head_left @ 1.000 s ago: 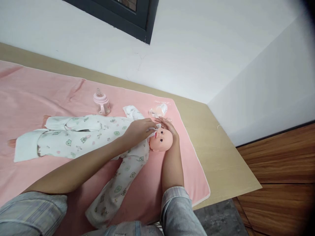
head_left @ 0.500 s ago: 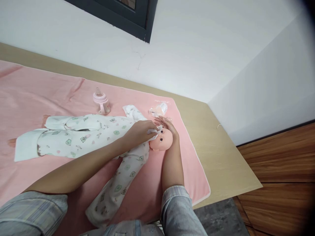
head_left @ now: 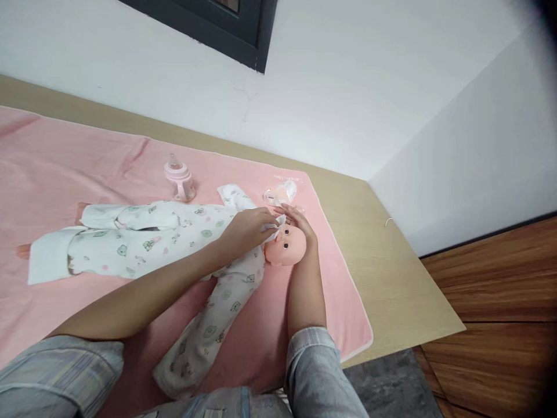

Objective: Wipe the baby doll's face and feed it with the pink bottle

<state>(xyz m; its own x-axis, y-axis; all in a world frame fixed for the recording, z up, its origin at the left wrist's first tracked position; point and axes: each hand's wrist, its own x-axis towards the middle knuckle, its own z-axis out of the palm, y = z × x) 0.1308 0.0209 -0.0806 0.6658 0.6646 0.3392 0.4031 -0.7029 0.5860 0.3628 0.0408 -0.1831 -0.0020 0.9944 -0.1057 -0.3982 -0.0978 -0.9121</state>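
Observation:
A baby doll (head_left: 295, 249) in a white printed outfit (head_left: 204, 226) lies on its back, its head toward the right. My left hand (head_left: 249, 233) is closed on a white tissue (head_left: 272, 234), which it presses against the lower part of the doll's face by the mouth. Along the far side and top of the doll's head, my right hand (head_left: 301, 223) rests with its fingers stretched out. Part of the doll's face is hidden by my left hand and the tissue.
A pink baby bottle (head_left: 179, 181) with handles stands beyond the doll. Near my right fingertips lies a clear plastic package (head_left: 281, 193). Beneath them all a pink blanket (head_left: 343, 313) covers much of a wooden table (head_left: 391, 296), with a white wall (head_left: 331, 93) behind.
My left hand and the tissue have shifted slightly at the doll's mouth. My right hand keeps its place beside the head, and the view has moved a little.

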